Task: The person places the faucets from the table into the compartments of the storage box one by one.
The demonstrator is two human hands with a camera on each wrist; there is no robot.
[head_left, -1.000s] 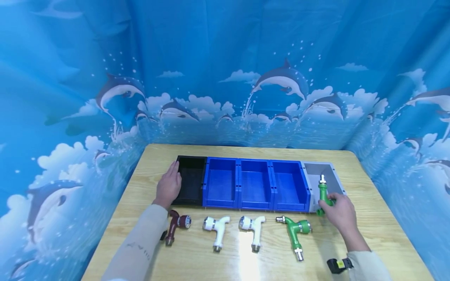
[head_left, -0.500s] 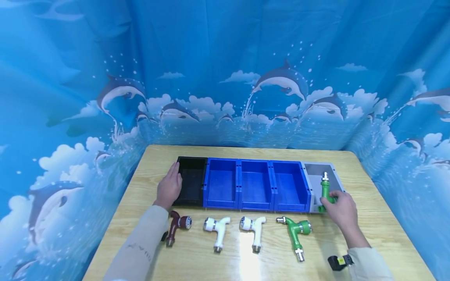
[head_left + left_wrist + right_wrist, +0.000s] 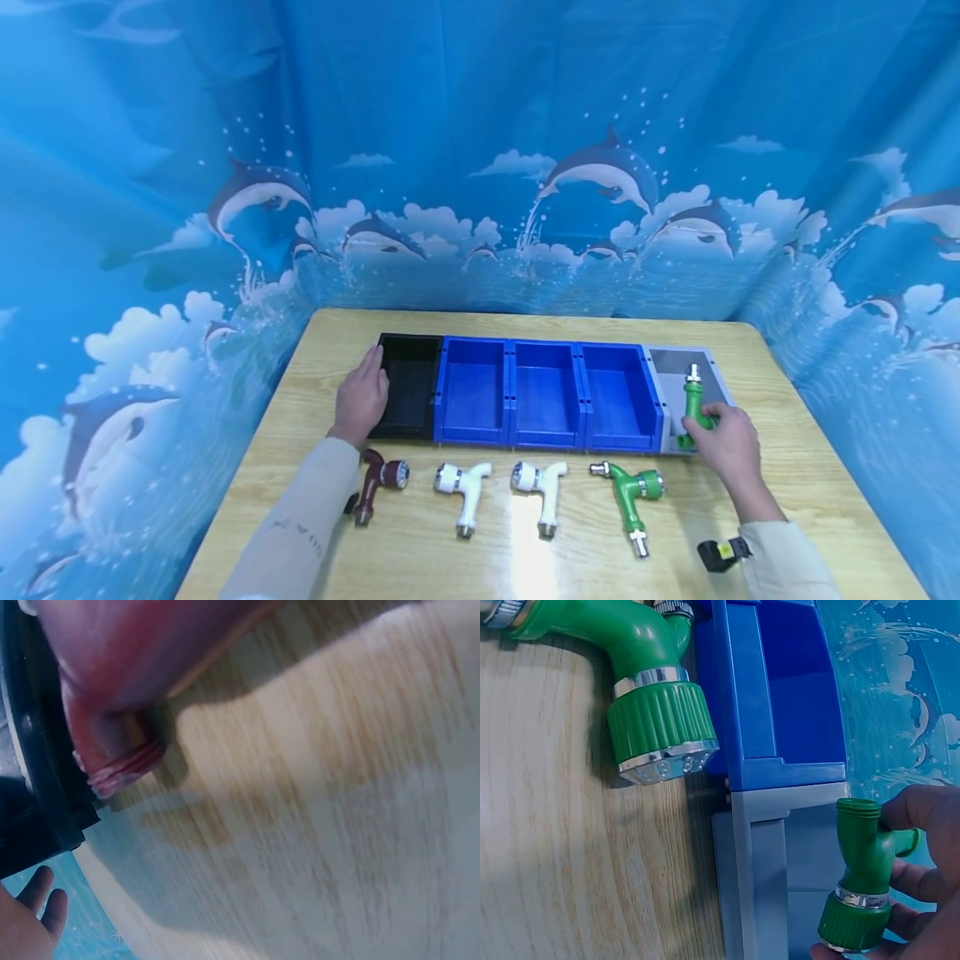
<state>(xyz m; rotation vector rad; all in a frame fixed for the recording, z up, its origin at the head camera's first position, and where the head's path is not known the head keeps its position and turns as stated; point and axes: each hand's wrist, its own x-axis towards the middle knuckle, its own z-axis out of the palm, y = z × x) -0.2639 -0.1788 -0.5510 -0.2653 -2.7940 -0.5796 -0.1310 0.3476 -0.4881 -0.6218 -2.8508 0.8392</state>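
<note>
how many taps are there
5: maroon tap, left white tap, right white tap and first green tap on the table; second green tap in the right hand, at the gray bin.

Five bins stood in a left-to-right row on the table, with a curtain behind. Before the first four lay, one per bin, the first tap, second tap, third tap and fourth tap. The left hand was at the left side of the first bin. The right hand held the fifth tap at the fifth bin; inside or above was not determinable.
</note>
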